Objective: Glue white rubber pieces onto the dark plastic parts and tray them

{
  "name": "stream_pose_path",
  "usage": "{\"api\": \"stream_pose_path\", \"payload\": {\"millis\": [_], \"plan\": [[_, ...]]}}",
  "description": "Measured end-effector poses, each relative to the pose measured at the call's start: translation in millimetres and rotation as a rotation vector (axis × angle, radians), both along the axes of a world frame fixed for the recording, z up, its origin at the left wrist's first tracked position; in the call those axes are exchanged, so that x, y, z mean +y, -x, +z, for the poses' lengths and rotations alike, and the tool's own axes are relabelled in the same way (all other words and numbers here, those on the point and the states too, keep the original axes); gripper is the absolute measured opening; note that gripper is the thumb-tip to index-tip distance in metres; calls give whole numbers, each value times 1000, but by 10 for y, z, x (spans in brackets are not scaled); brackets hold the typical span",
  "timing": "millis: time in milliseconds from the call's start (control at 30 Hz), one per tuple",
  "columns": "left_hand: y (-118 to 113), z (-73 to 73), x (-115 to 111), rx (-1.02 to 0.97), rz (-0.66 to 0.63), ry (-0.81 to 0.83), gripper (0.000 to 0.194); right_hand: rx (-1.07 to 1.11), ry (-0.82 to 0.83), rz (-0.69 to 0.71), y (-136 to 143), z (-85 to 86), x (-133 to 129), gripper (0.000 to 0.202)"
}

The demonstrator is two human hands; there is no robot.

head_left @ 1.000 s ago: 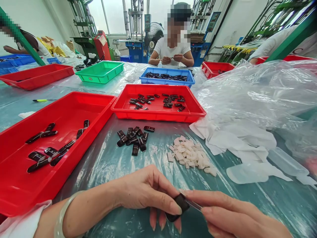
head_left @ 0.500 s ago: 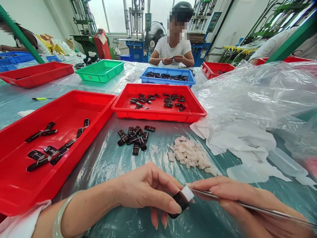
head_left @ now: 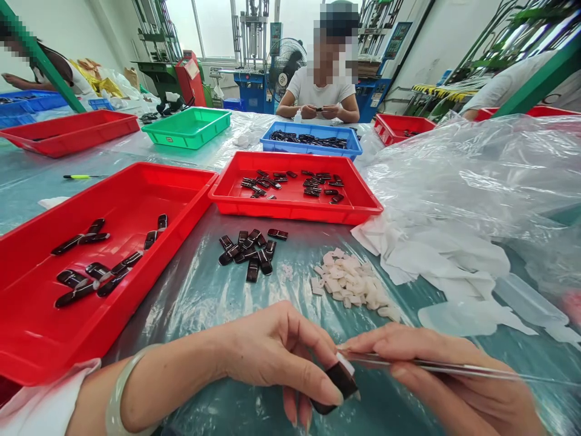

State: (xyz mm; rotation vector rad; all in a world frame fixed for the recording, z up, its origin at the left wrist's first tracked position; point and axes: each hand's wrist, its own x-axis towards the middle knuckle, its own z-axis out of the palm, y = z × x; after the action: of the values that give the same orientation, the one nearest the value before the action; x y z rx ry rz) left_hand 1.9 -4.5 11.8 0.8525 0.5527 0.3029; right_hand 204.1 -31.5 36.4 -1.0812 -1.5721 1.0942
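My left hand (head_left: 276, 357) pinches a glossy dark brown piece (head_left: 338, 384) between thumb and fingers, tilted above the table. A small white piece (head_left: 345, 364) sticks out of its upper end. My right hand (head_left: 436, 375) is closed around a slim metal tool (head_left: 454, 367), whose tip is at the white piece; whether it has one prong or two is hard to tell. Beyond my hands lie a heap of similar dark pieces (head_left: 249, 249) and a pile of off-white flat chips (head_left: 351, 280).
A red tray (head_left: 113, 315) with dark pieces stands at left, another red tray (head_left: 295, 210) ahead. Farther back are a blue tray (head_left: 308, 148) and a green tray (head_left: 190, 138). Plastic sheeting (head_left: 476, 163) and white cloths (head_left: 445, 254) lie right. A co-worker (head_left: 322, 91) sits opposite.
The dark piece has turned in my left hand, and less of the white piece shows. My right hand has tipped the metal tool flatter. The whole view has shifted slightly.
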Motion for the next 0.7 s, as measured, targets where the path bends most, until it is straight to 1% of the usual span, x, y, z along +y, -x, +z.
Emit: {"api": "stream_pose_path", "payload": {"millis": [133, 167, 200, 267, 367, 533, 600, 700], "plan": [[-4, 8, -10, 34, 13, 23, 36, -238, -76, -71, -167, -33, 85, 12], [-6, 5, -15, 37, 24, 32, 36, -251, -86, -70, -206, -45, 111, 12], [-9, -1, -20, 40, 36, 42, 36, -227, -80, -56, -236, -58, 136, 12], [-17, -19, -24, 37, 57, 61, 34, -107, -34, -21, -259, -88, 175, 11], [-28, -46, -19, 27, 66, 75, 32, 30, 66, -26, -226, -128, 195, 9], [-39, -50, -14, 22, 64, 66, 27, 148, 226, -121, -151, -136, 158, 16], [-44, -45, -18, 18, 63, 70, 25, 175, 246, -138, -132, -125, 145, 16], [-54, -44, -21, 17, 60, 74, 26, 155, 273, -137, -101, -115, 134, 16]]}}
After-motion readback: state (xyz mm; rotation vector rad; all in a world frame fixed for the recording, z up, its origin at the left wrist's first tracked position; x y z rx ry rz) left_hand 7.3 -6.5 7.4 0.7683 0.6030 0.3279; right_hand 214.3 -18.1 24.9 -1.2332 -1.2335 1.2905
